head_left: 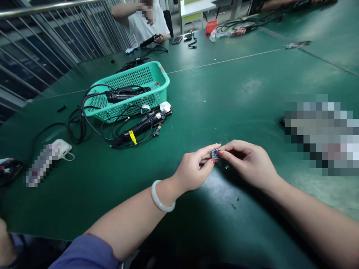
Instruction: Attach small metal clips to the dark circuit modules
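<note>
Pale item with a white looped end (63,148), partly blurred out: far left of the fingers, lying on the green table (193,97).

Black cables (83,123), looped: left of the fingers, farther off than they are.

Mint-green basket (165,85), perforated: beyond the fingers to the left; inside it, a black device (117,96).

Black handheld tool (143,125) with yellow label (132,137): just in front of the basket, left of and beyond the fingers.

Co-worker in a white top (148,25): well beyond the fingers, across the table.

White bangle (162,197): on the wrist behind the left fingers.

Left hand (192,171): thumb and fingers closed, gripping the small electronic part (214,154) from the left.

Small electronic part: between the fingertips of both hands, held above the table.

Small metallic bit (227,167): on the table, near the fingertips.

Right hand (255,164): thumb and forefinger pinched on the part's right edge.

Large blurred-out slab (322,134): well right of the fingers.
</note>
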Motion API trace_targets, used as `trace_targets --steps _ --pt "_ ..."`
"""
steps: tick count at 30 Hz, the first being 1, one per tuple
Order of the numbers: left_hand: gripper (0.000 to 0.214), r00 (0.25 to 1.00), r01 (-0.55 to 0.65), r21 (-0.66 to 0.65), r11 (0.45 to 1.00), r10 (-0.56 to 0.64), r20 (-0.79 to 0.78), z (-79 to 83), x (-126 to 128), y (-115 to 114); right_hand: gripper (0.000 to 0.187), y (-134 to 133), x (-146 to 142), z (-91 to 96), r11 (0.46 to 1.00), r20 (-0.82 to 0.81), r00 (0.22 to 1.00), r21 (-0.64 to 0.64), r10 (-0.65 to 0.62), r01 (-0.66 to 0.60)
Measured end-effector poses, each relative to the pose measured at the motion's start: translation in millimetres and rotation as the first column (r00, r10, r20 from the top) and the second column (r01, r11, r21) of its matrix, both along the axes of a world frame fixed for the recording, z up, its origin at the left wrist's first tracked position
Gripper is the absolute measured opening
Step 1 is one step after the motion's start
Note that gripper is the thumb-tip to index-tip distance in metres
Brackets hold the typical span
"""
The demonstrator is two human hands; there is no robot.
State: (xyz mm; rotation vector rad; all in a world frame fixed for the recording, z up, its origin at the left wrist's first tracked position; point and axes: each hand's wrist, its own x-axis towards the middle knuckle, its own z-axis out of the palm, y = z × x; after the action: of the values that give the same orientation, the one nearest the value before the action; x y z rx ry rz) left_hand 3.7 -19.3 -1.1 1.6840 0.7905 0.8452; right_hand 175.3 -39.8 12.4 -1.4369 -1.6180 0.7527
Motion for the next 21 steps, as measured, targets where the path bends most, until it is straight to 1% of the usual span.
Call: trace_targets --steps 5,12,18,21 --pt "0.041 1.0 -0.022 -0.011 1.0 0.022 0.001 -2.3 0.3 0.6 0.019 -0.9 -1.1 0.0 1.0 0.047 0.999 0.013 -0.017 0.017" --pt "0.039 0.999 -0.036 -0.037 0.999 0.036 0.002 -2.6 1.3 0.9 0.016 -3.8 -2.8 1.4 0.993 0.163 0.986 0.116 -0.034 0.015" --pt "0.036 0.999 -0.05 -0.037 0.998 0.05 0.006 1.2 2.2 -0.2 0.013 -5.0 -5.0 1.6 0.982 0.176 0.983 0.189 -0.058 0.024" --pt "0.036 0.999 -0.037 -0.064 0.997 0.039 0.024 2.0 2.6 -0.6 0.013 -4.3 -4.0 1.6 0.987 0.154 0.987 0.162 -0.047 0.022"
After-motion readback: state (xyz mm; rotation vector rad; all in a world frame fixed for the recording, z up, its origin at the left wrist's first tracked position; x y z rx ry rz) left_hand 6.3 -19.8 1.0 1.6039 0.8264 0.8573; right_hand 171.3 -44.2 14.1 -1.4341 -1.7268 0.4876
